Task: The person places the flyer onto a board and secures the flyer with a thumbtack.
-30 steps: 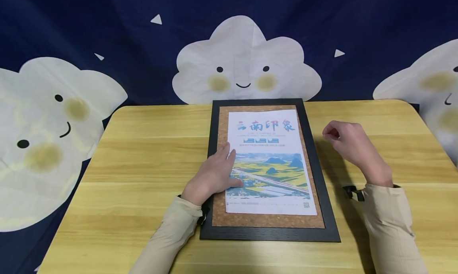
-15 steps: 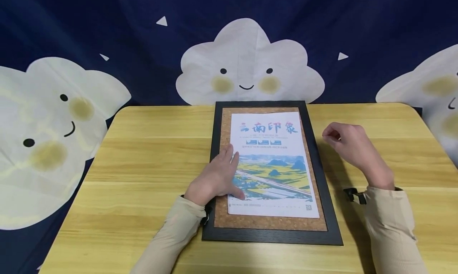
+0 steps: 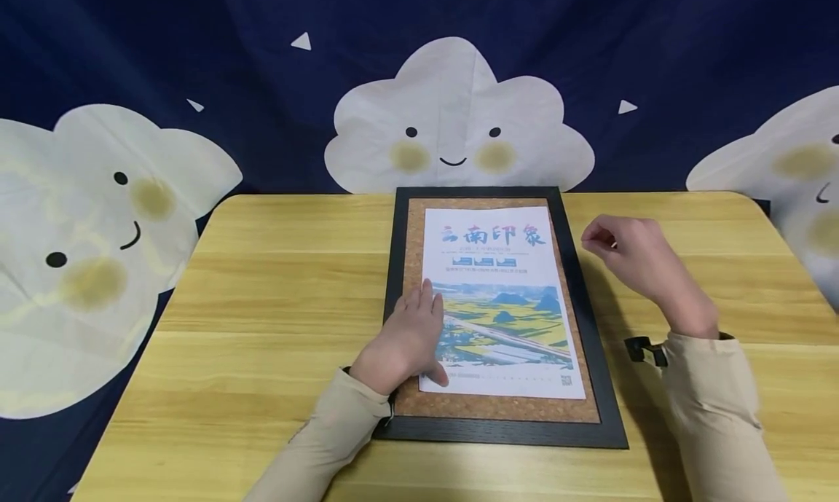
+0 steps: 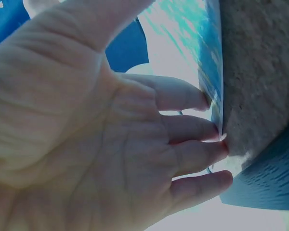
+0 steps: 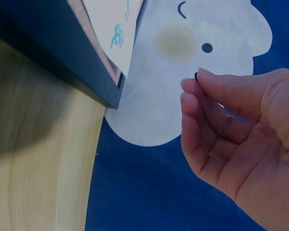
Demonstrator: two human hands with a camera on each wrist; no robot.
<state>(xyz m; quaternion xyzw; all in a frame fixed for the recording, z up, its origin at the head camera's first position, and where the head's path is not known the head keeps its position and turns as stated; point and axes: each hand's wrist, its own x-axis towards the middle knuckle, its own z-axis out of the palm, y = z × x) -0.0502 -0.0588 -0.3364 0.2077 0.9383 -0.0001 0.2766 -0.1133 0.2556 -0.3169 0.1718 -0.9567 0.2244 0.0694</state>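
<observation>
A white poster (image 3: 494, 371) with a landscape picture and coloured characters lies on the cork surface of a black-framed board (image 3: 557, 433). My left hand (image 3: 406, 342) rests on the poster's lower left side, fingers extended and spread. In the left wrist view its fingertips (image 4: 216, 132) are right at the poster's edge. Off the right side of the board, my right hand (image 3: 629, 251) is held raised above the table. Its thumb and forefinger pinch a small black piece (image 5: 196, 77), mostly hidden by the fingertips; I cannot tell its kind.
The board sits on a light wooden table (image 3: 262, 305), its far end at the table's back edge. Behind hangs a dark blue cloth (image 3: 229, 72) printed with smiling white clouds. A black strap device (image 3: 645, 350) is on the right wrist.
My left hand has slid down the poster's left side, nearer to me. My right hand has shifted slightly left and up, still pinching. The poster lies as before on the board.
</observation>
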